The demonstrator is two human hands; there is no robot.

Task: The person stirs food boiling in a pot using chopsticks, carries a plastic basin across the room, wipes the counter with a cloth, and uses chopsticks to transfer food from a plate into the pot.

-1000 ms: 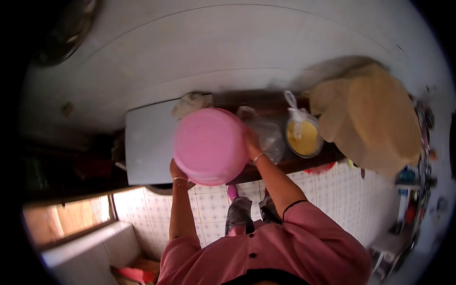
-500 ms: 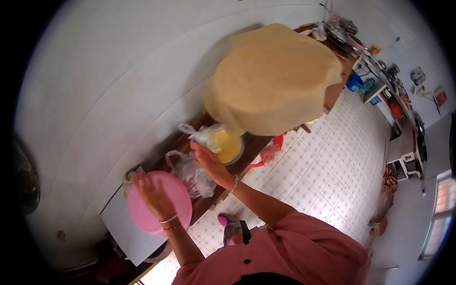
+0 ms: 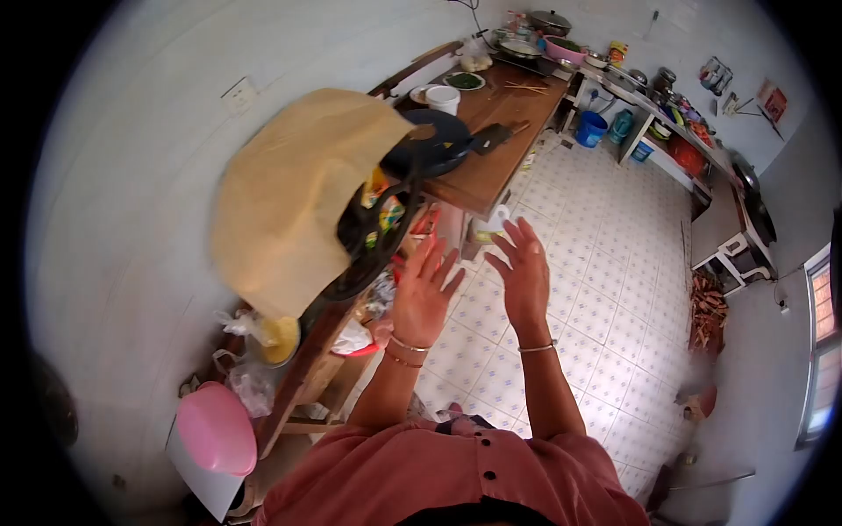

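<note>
Brown cover [image 3: 303, 188]: one, draping over a dark openwork frame [image 3: 381, 237] at the person's left side, leaning near the wall; several bright packets [image 3: 386, 215] are showing beneath its open edge.
Left hand [image 3: 423, 302]: one, hovering above the floor just beside the frame, holding nothing; its fingers are spreading wide, and two bracelets [image 3: 408, 352] are circling the wrist.
Right hand [image 3: 526, 272]: one, hanging in the air apart from the left, holding nothing; its fingers are standing moderately apart and pointing up toward the desk, and one bangle [image 3: 538, 348] is circling the wrist.
Desk [image 3: 500, 110]: one wooden top ahead of the hands, carrying one black pan [image 3: 434, 140], one cleaver [image 3: 494, 138] lying beside it, one white tub [image 3: 441, 100], one plate of greens [image 3: 465, 81] and some chopsticks [image 3: 526, 87] too small to count surely.
Pink basin [image 3: 217, 428]: one, resting partly over one white board [image 3: 206, 478] at the lower left, well apart from both hands.
Yellow food bowl [image 3: 279, 340]: one, sitting between the cover and the basin, with one white knotted bag [image 3: 241, 324] touching it; one clear bag [image 3: 252, 387] is lying nearer the basin.
Blue bucket [image 3: 591, 130]: one, standing on the tiled floor [image 3: 561, 316].
</note>
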